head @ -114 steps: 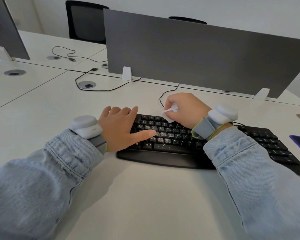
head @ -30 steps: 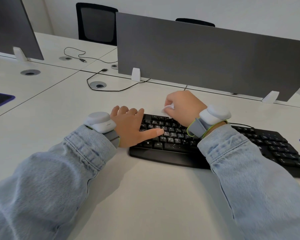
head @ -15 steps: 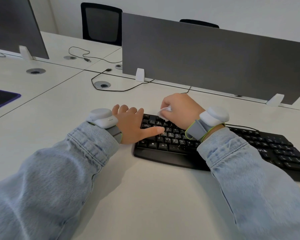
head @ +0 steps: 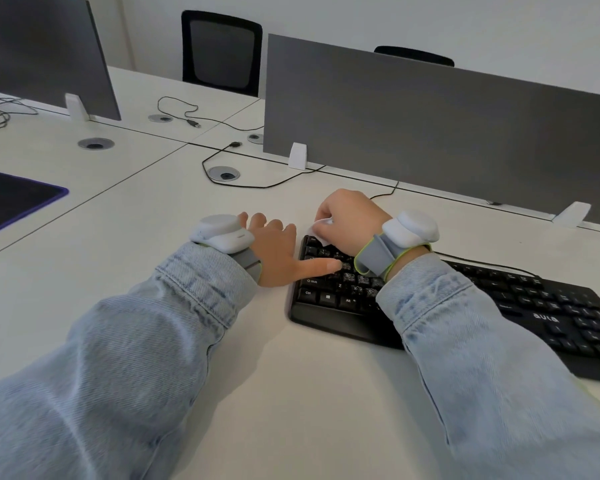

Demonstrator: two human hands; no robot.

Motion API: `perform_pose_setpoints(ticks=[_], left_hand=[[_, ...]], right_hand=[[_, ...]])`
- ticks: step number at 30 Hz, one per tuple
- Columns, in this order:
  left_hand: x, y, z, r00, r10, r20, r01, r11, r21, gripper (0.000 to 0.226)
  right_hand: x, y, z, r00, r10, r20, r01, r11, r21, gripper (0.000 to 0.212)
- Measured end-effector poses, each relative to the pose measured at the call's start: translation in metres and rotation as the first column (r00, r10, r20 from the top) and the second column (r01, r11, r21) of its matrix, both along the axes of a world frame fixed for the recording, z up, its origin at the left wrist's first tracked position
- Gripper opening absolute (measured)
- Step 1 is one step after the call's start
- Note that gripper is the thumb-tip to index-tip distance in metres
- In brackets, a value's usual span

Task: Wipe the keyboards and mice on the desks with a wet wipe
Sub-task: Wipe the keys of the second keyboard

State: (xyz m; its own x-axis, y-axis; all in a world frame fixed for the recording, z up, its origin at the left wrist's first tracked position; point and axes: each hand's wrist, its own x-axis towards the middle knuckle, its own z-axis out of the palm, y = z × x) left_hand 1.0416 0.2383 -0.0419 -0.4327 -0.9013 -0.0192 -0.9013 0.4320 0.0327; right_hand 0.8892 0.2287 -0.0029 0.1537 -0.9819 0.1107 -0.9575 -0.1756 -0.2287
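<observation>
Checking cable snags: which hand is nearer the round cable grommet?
Left. The left hand lies just below the grommet; the right hand sits farther right of it.

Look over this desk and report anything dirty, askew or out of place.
The keyboard has whitish speckles on its left-side keys, and it sits angled on the desk. Behind it, a loose cable lies unplugged. The right hand grips the wet wipe at the top-left keys.

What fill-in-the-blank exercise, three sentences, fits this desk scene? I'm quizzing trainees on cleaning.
1. The right hand pinches a white ____ at the keyboard's far-left corner.
2. The left hand rests flat, its ____ lying across the keyboard's keys.
3. The dark mat lies on the desk to the person's ____.

Missing: wipe; thumb; left
</observation>
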Motion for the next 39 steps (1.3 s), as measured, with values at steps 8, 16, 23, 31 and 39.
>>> perform_pose_setpoints(ticks=[8, 16, 23, 31, 39], left_hand=[[-0.001, -0.001, -0.002, 1.000, -0.006, 0.008, 0.006, 1.000, 0.001, 0.115], [-0.001, 0.001, -0.003, 1.000, -0.025, 0.005, 0.025, 0.999, -0.029, 0.096], [-0.002, 0.000, -0.006, 0.999, -0.038, -0.017, 0.037, 0.998, -0.057, 0.094], [-0.002, 0.003, -0.003, 0.999, -0.045, -0.009, 0.044, 0.998, -0.051, 0.082], [-0.002, 0.002, -0.001, 0.998, -0.056, -0.016, 0.055, 0.998, -0.037, 0.079]], right_hand=[[0.004, 0.005, 0.004, 0.990, 0.138, 0.027, -0.139, 0.990, 0.027, 0.014], [-0.013, 0.014, 0.014, 0.987, 0.133, -0.089, -0.127, 0.989, 0.074, 0.015], [-0.022, 0.012, 0.022, 0.995, -0.007, -0.104, -0.002, 0.996, -0.084, 0.018], [-0.014, 0.013, 0.012, 0.990, 0.090, -0.111, -0.083, 0.995, 0.063, 0.016], [-0.012, 0.011, 0.009, 0.991, 0.070, -0.111, -0.069, 0.998, 0.010, 0.016]])
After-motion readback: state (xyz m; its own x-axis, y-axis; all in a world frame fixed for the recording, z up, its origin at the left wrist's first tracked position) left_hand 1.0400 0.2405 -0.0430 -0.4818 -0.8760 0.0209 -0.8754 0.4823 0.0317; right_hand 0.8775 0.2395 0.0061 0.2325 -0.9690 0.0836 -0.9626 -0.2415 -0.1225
